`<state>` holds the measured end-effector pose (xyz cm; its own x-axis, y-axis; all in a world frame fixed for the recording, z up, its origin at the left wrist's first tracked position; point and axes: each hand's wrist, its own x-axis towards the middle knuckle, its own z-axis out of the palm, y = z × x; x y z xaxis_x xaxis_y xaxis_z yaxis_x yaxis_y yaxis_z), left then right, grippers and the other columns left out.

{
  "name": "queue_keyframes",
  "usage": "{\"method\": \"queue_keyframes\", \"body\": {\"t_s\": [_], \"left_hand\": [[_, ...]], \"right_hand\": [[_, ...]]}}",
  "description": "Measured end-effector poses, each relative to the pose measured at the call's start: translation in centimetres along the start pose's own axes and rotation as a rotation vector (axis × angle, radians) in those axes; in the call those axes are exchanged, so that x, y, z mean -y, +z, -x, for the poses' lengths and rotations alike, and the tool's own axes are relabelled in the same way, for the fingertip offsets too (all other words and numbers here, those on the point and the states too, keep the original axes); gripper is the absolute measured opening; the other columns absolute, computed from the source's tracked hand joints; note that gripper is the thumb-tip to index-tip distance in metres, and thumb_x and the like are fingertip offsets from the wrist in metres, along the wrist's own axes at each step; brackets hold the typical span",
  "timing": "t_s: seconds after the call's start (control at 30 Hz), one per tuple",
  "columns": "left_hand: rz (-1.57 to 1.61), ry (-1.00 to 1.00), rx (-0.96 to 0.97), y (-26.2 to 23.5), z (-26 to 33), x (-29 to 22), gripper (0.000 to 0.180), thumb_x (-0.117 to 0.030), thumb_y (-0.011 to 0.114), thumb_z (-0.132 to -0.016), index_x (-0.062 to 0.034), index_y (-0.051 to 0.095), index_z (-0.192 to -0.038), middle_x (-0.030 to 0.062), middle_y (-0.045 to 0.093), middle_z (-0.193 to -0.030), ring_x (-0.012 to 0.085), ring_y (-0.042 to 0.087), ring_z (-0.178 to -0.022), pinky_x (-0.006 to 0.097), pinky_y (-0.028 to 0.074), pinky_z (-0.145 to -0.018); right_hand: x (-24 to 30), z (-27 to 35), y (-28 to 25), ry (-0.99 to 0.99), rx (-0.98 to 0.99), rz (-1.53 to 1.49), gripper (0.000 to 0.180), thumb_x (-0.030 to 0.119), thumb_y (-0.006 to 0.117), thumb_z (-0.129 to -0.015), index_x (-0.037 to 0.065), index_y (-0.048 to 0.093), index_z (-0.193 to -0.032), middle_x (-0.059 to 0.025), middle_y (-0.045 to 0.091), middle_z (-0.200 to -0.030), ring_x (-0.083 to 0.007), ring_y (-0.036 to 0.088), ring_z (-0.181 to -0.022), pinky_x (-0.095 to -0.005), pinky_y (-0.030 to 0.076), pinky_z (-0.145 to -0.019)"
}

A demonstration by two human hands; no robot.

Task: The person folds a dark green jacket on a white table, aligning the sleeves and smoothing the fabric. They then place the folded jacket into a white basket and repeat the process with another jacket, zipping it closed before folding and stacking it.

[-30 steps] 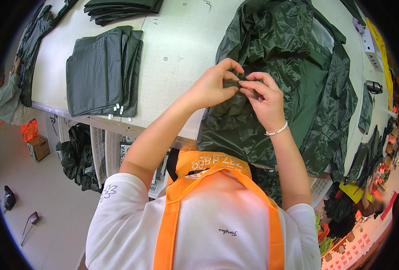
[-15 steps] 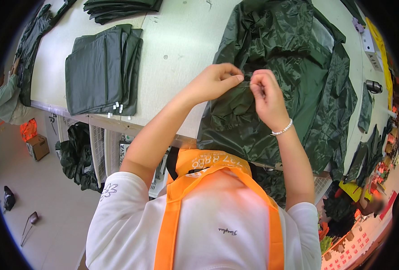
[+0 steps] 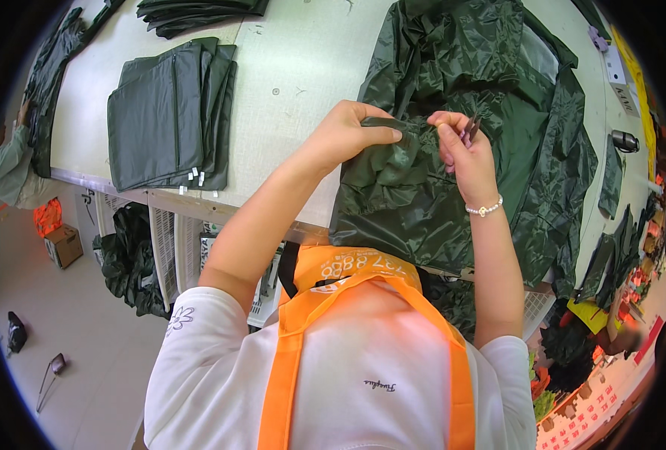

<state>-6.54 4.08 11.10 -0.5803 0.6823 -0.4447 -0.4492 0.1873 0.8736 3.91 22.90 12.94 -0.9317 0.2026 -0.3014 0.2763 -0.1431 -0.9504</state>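
Observation:
A dark green, shiny garment [image 3: 483, 67] lies rumpled on the table's right half. My left hand [image 3: 351, 135] is closed on an edge of it, thumb on top, at its left side. My right hand [image 3: 460, 146] is just to the right over the cloth, thumb and forefinger brought close together. Tucked in its curled fingers are small dark thread snips [image 3: 472, 129], their two points sticking up. Whether the fingertips also pinch a thread is too small to tell.
Left on the pale table [image 3: 288, 45] is a stack of folded dark green pieces [image 3: 171, 112], with another folded pile [image 3: 198, 13] behind it. White crates [image 3: 164, 251] and bunched dark cloth [image 3: 132, 259] are below the front edge. Another person's sleeve [image 3: 14, 169] shows far left.
My right hand has turned and shifted a little right, bringing the snips into sight. My left hand has raised the garment's edge slightly and moved a bit left.

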Motion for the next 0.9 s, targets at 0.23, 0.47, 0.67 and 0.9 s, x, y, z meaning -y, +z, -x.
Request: {"method": "queue_keyframes", "body": {"t_s": [0.23,0.47,0.67,0.9], "left_hand": [[0.003,0.005,0.057,0.4,0.2,-0.5,0.026,-0.016,0.069,-0.078,0.0065,0.069,-0.093,0.0068,0.068,-0.079,0.0090,0.059,-0.067,0.023,0.048,-0.062],[-0.011,-0.022,0.092,-0.3,-0.1,0.2,0.027,-0.020,0.060,-0.087,0.0054,0.069,-0.089,0.0066,0.069,-0.083,0.0086,0.062,-0.073,0.022,0.048,-0.066],[0.418,-0.045,0.140,-0.5,0.5,-0.5,0.029,-0.015,0.054,-0.086,0.0073,0.067,-0.099,0.0096,0.069,-0.091,0.0123,0.063,-0.080,0.024,0.050,-0.074],[0.468,-0.111,0.183,-0.7,0.4,-0.3,0.026,-0.016,0.054,-0.088,0.0056,0.066,-0.098,0.0098,0.069,-0.091,0.0131,0.065,-0.079,0.024,0.051,-0.072]], "right_hand": [[0.9,0.3,1.9,-0.369,-0.097,0.462,0.016,-0.004,0.068,-0.078,0.005,0.069,-0.091,0.0018,0.058,-0.089,-0.0028,0.041,-0.062,-0.0177,0.034,-0.055],[0.8,0.2,2.2,-0.409,0.000,0.654,0.013,-0.005,0.062,-0.081,0.000,0.052,-0.088,-0.0053,0.052,-0.085,-0.0115,0.045,-0.064,-0.0214,0.039,-0.058],[0.5,0.2,0.3,-0.287,-0.050,0.370,0.008,0.000,0.059,-0.087,0.002,0.054,-0.093,0.0028,0.051,-0.085,-0.0045,0.042,-0.065,-0.0183,0.036,-0.060],[1.9,0.3,2.3,-0.501,-0.081,0.545,0.016,-0.002,0.070,-0.077,0.005,0.067,-0.091,0.0012,0.058,-0.082,-0.0044,0.043,-0.059,-0.0179,0.034,-0.053]]}}
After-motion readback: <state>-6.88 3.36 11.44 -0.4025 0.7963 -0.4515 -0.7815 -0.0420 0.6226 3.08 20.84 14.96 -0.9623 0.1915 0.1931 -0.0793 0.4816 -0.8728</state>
